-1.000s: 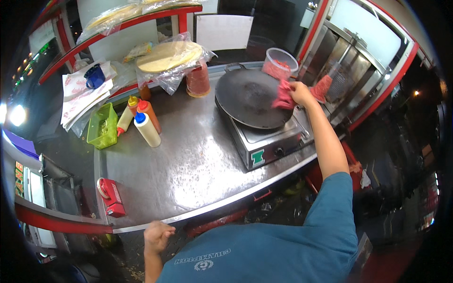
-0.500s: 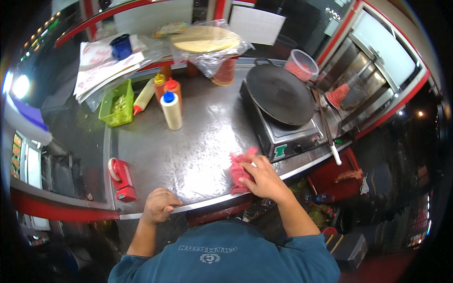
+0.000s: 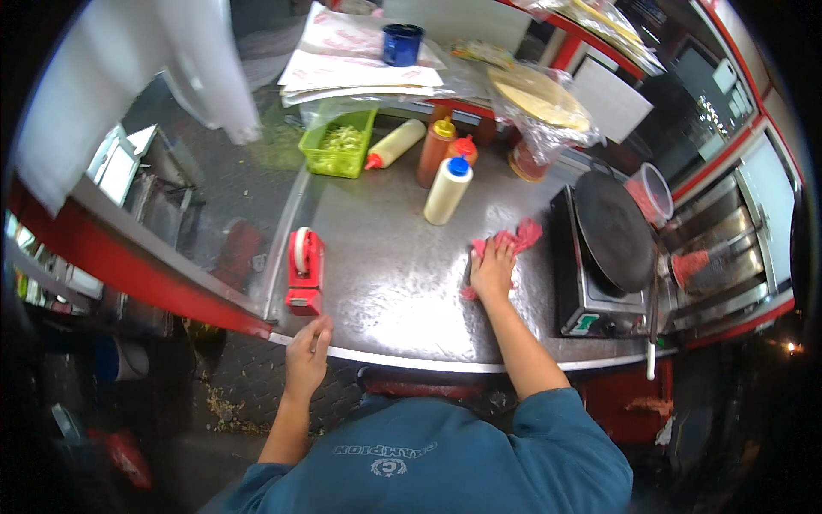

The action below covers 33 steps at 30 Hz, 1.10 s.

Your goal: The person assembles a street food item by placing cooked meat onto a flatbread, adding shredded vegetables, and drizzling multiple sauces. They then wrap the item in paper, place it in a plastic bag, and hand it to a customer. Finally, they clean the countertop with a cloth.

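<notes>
My right hand [image 3: 492, 270] lies over a pink cloth [image 3: 524, 233] on the metal counter [image 3: 385, 295], pressing it down with the fingers forward. The cloth is bunched beyond and beside the fingers. My left hand [image 3: 308, 351] is at the counter's front edge with its fingers curled in; nothing shows in it. Just beyond it stands a red tape dispenser [image 3: 306, 272] with a whitish roll. Behind the cloth are a cream squeeze bottle with a blue cap [image 3: 448, 193], an orange-brown bottle with a yellow cap [image 3: 434, 152] and a red-capped bottle [image 3: 463, 149].
At right, a black round pan [image 3: 613, 230] sits on a gas stove [image 3: 599, 300], with a white-handled knife [image 3: 651, 360] alongside. Farther back are a green basket [image 3: 338, 158] of shredded greens, a lying bottle [image 3: 397, 144], a blue mug [image 3: 402, 44] on papers, and wrapped flatbreads [image 3: 539, 96].
My right hand has pushed the cloth away from the front edge, farther onto the counter. My left hand has come nearer the tape dispenser. The whole view has swung left.
</notes>
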Tool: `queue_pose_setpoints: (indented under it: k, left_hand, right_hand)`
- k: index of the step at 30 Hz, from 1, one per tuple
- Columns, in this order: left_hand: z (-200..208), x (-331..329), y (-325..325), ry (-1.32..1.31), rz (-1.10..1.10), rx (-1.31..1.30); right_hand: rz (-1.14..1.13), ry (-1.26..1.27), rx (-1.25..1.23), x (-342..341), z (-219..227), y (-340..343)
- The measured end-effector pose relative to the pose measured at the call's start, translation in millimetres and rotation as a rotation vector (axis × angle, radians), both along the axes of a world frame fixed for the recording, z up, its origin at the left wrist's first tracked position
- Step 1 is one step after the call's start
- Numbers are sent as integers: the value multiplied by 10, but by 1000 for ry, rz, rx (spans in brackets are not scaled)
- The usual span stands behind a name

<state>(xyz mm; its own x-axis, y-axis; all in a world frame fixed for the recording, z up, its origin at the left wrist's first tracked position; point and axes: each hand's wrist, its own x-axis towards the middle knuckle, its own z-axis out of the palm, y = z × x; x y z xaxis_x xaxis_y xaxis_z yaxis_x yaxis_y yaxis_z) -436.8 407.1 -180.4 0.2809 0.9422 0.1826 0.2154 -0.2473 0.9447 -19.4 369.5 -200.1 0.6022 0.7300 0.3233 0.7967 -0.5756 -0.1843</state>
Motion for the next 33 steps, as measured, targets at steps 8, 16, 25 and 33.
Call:
queue_pose_setpoints:
  k: [8,16,25,33]
  left_hand:
    - [-45,110,406,145,-53,-45]
    - [215,1028,246,-17,-196,-28]
    - [295,3141,-1104,-3,-884,-760]
    - [507,4381,-1666,179,-787,-949]
  right_hand:
    - [1034,913,-118,-1612,407,-596]
    - [260,2058,517,-1354,995,-1838]
    - [1125,1852,180,-373,780,-3341]
    - [1272,1478,23,297,621,-3997]
